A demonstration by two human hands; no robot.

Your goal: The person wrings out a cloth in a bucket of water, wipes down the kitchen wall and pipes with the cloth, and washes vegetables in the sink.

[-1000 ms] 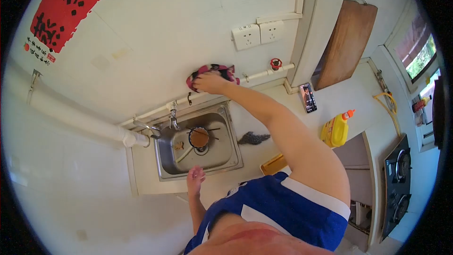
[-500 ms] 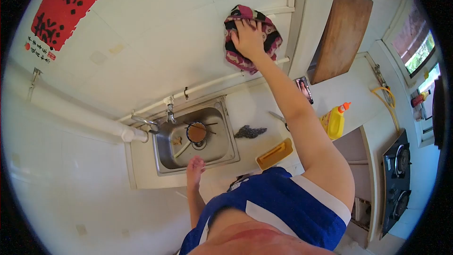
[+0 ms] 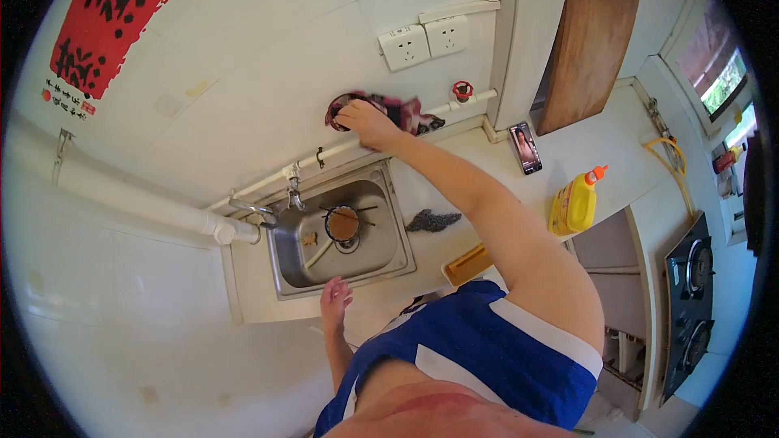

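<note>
My right hand presses a crumpled pink, black and white patterned cloth against the white wall, just above the white pipe behind the sink. The cloth trails out to the right of the hand. Near the front edge of the steel sink, my left hand is held with fingers apart and nothing in it. Inside the sink is a round bowl with brown contents and dark sticks beside it. A small brown scrap lies to its left.
Right of the sink are a dark mesh scrubber, a yellow tray, a phone and a yellow bottle. A wooden board leans at the back; a gas stove stands far right. Sockets and a red valve are on the wall.
Since half a second ago my right hand has swept the cloth down and left, away from the sockets, back near its earlier place. The cloth is bunched again. My left hand has barely moved.
</note>
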